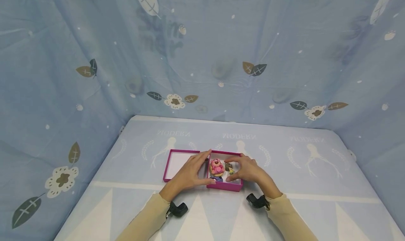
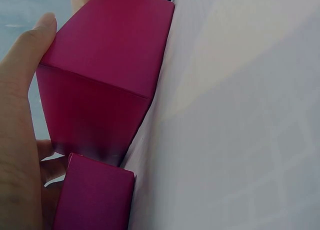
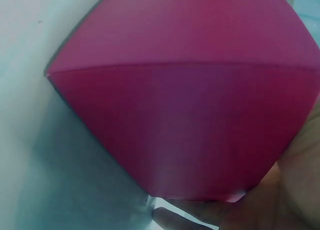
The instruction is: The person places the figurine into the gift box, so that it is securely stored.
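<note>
Both hands are at the magenta box [image 1: 224,185] on my head feed, one on each side, and they're not touching each other. Left hand [image 1: 188,172] is stretched along the box's left wall, index finger up by the far corner and thumb across the near edge. From its wrist cam, the thumb rests on the box's edge and a few fingers sit down where the box meets the shallow magenta lid [image 1: 178,163].

Right hand [image 1: 248,169] comes over the right wall, thumb and index well apart above the box's inside, with a small brown-and-yellow figure [image 1: 229,167] between them. Can't tell from here if either fingertip is touching it. Its wrist cam is mostly magenta box wall, so no help to me there.

Also in the box: a pink bear figure [image 1: 217,167] on the left, facing up, and something blue [image 1: 217,179] at the near wall, partly hidden by the left thumb. Box and lid sit side by side on the patterned table [image 1: 196,223], lid on the left, white inside facing up.
</note>
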Motion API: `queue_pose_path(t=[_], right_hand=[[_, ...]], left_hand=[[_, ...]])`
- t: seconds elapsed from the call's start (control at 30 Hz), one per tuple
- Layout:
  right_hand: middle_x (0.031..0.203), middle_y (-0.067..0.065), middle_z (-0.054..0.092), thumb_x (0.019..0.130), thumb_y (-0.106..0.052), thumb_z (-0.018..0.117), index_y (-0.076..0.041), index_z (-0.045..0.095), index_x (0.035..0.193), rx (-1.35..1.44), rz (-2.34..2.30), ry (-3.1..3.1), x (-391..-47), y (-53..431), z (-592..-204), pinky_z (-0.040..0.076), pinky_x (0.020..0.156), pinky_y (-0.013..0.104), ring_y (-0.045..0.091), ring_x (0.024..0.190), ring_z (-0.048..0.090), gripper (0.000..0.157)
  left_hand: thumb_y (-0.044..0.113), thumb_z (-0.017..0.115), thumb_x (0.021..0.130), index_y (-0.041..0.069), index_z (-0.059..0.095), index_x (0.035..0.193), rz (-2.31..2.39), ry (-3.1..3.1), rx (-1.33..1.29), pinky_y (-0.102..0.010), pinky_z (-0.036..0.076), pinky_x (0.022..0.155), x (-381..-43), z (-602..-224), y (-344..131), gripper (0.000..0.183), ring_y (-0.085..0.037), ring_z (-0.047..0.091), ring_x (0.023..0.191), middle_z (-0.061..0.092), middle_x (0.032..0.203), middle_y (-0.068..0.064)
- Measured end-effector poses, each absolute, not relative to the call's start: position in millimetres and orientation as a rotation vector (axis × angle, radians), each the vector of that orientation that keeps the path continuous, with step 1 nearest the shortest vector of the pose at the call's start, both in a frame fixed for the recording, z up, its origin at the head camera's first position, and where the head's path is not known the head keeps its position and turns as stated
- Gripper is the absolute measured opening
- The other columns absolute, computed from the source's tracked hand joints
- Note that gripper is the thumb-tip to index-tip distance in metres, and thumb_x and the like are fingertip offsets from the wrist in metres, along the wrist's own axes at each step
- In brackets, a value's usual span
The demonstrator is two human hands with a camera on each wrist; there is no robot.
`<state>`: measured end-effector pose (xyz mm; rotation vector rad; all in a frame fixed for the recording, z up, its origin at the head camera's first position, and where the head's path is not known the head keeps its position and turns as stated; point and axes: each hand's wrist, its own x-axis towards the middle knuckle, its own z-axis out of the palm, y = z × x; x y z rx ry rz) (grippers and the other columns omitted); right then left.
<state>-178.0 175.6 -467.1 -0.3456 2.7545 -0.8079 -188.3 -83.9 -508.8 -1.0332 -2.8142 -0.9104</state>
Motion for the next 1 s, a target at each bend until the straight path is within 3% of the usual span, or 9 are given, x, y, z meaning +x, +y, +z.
queue_pose_path(t=[1.0], right_hand=[[0.132, 0.016, 0.060, 0.062, -0.043, 0.091, -0.023, 0.066, 0.128, -0.378, -0.729, 2.837, -178.8, 173.4, -467.2, 0.040, 0.093, 0.059, 0.036, 0.122, 0.053, 0.073]], left_hand=[[0.076, 0.064, 0.074, 0.025, 0.018, 0.158, -0.922, -2.807, -1.031, -0.050, 0.035, 0.114, -189.0, -510.6, -83.8, 0.108, -0.026, 0.038, 0.141, 0.031, 0.160, 0.001]])
